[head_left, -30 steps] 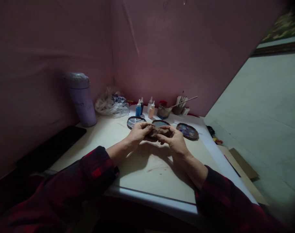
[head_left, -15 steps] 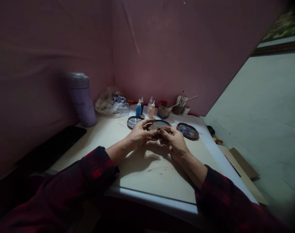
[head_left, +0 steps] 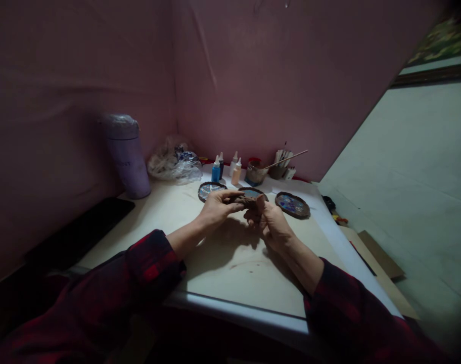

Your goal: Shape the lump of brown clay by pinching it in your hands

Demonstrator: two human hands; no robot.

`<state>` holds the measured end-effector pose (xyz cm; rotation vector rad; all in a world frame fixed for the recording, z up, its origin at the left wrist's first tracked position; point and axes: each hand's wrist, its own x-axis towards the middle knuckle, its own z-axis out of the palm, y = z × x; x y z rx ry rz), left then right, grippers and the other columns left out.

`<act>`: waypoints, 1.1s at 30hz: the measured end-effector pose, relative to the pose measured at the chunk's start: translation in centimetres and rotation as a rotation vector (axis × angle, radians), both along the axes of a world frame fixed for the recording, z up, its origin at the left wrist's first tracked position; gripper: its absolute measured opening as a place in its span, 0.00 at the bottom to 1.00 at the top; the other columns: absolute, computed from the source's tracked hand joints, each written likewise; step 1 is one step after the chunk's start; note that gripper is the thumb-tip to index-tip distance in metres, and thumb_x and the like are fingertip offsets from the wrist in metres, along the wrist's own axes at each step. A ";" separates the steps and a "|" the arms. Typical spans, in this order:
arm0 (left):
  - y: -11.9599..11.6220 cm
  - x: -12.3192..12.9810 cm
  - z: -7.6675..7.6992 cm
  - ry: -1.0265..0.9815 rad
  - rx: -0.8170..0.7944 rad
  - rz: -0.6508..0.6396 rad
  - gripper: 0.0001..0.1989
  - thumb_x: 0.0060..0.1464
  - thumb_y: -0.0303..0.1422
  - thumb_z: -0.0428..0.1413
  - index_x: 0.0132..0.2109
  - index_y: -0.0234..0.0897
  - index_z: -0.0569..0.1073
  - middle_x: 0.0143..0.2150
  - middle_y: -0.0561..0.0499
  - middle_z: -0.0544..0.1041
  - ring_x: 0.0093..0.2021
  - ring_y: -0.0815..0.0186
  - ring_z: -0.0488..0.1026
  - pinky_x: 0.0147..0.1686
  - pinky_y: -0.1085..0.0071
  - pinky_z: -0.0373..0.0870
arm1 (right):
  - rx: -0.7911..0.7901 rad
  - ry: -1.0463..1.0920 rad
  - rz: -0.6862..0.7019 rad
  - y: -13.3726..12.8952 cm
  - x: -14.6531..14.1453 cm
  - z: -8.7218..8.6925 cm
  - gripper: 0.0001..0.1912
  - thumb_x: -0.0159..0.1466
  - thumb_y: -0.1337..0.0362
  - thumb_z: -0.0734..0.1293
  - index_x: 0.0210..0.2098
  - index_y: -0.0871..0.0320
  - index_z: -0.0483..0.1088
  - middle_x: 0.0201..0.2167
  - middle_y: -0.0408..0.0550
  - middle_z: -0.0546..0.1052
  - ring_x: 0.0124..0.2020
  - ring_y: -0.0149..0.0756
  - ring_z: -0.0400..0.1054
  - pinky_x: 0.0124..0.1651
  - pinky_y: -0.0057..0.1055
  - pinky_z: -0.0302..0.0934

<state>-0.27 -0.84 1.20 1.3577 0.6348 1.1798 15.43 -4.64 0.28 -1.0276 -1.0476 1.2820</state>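
Note:
A lump of brown clay point(head_left: 246, 200) is held above the table between my two hands. My left hand point(head_left: 217, 208) grips its left side, thumb below and fingers along the top. My right hand point(head_left: 271, 218) pinches its right end with thumb and curled fingers. Just beyond the hands lie dark-rimmed oval pieces with blue-painted insides: a left one point(head_left: 211, 190), a middle one point(head_left: 253, 192) partly hidden by the hands and clay, and a right one point(head_left: 292, 205).
Several dropper bottles point(head_left: 215, 171) stand at the back. Beside them are a jar point(head_left: 255, 173) with a brush across it and a holder with pens point(head_left: 279, 169). A purple tumbler point(head_left: 129, 156), a crumpled plastic bag point(head_left: 175, 164) and a black flat object point(head_left: 82, 227) are at the left.
The clay has been turned and now shows a narrower, rougher side. My right thumb has lifted upright at its right end, and my left fingers have shifted along its top.

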 end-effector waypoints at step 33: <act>-0.3 -0.2 0.4 -0.003 -0.202 -0.130 0.32 0.39 0.45 0.70 0.48 0.31 0.73 0.40 0.44 0.78 0.35 0.67 0.75 0.34 0.72 0.67 | 0.474 -0.400 -0.324 0.2 0.2 -1.1 0.13 0.54 0.63 0.73 0.39 0.56 0.77 0.37 0.48 0.79 0.36 0.37 0.73 0.39 0.35 0.69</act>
